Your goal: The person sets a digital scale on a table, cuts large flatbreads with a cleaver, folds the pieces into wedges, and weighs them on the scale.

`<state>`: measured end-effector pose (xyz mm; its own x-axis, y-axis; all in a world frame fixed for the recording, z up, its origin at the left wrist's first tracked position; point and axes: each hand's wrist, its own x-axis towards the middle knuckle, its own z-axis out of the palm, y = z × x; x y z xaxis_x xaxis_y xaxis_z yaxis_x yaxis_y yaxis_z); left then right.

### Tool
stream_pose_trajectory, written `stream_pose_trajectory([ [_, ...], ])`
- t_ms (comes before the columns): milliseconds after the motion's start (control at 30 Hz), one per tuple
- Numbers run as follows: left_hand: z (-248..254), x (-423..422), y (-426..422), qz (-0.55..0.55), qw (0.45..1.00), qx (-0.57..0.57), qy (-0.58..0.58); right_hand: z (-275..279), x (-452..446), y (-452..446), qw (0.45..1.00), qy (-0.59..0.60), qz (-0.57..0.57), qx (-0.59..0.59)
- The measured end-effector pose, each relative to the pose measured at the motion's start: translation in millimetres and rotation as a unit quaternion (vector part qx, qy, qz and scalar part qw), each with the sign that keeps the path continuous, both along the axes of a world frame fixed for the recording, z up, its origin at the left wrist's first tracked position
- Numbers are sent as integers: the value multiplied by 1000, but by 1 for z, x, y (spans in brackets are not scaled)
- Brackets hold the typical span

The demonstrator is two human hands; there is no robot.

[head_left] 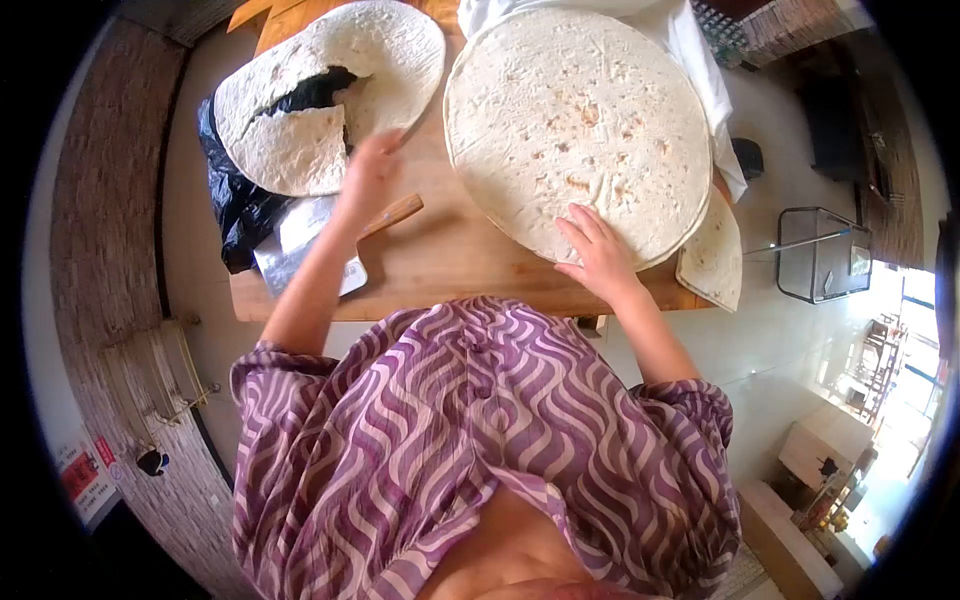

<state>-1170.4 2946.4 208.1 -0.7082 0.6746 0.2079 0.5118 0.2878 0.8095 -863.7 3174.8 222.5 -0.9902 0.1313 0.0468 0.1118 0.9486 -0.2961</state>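
The torn flatbread [400, 60] at far left has a gap opened in it; the round flatbread [580, 110] at right looks uncut on the table [440, 275]. The left hand [370, 170] is blurred, its grip unclear; the right hand [603, 262] lies open on the round's near edge.

A brick-patterned wall [100, 200] runs down the left side, with a red-and-white poster [92, 476] near its lower end. The pale, glossy tiled floor [770, 365] spreads around a wooden table [450, 260]. On the right stands a dark frame [783, 255], and beyond it bright light comes through windows [920, 335], glaring on the floor near what look like wooden chairs [878, 350]. A pale, box-like piece of furniture [822, 435] sits at lower right
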Motion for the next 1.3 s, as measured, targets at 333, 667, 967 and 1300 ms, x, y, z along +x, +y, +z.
stream_pose_trajectory([
  [333,4,70,63,-292,902,-177,264,-7,6,-8,989,96,57,98],
  [667,-12,65,60,-252,927,-73,269,24,9,14,982,172,-47,55],
  [967,-22,60,57,-231,921,-78,303,-13,29,4,983,117,-96,101],
  [1300,-11,50,55,-202,929,-46,308,12,26,23,977,167,-107,73],
])
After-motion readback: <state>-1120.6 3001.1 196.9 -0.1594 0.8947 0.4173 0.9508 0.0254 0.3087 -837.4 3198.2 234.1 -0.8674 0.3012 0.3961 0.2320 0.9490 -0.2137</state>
